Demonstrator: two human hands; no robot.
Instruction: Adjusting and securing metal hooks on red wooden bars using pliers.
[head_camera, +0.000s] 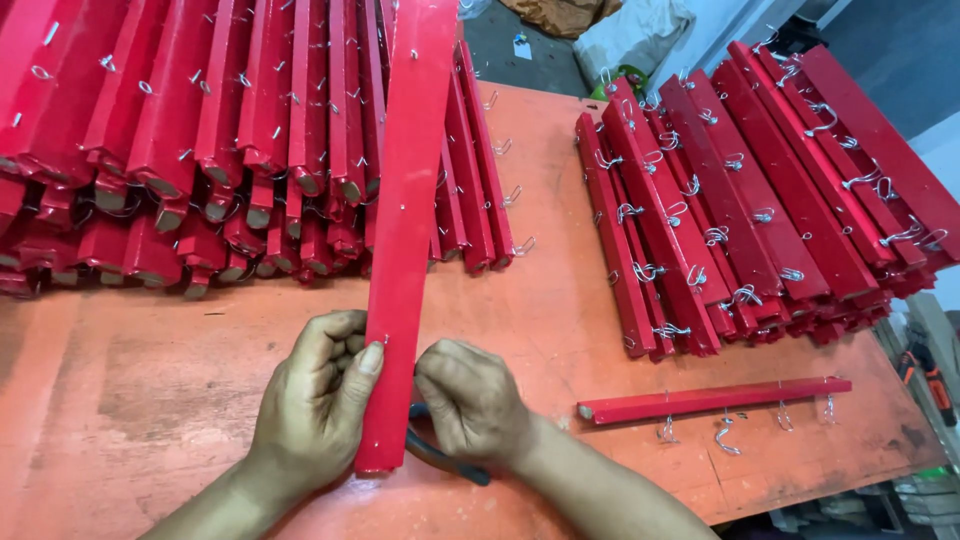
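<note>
Now both hands close on the near end of a red slat, left hand gripping its edge, right hand clutching dark pliers beside it, its length running toward the frame's top.

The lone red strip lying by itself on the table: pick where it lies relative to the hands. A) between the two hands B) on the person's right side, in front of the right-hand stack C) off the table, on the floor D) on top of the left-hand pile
B: the lone red strip, metal hooks along its edge, lies flat on the orange table past the right hand, before the right-hand stack.
</note>
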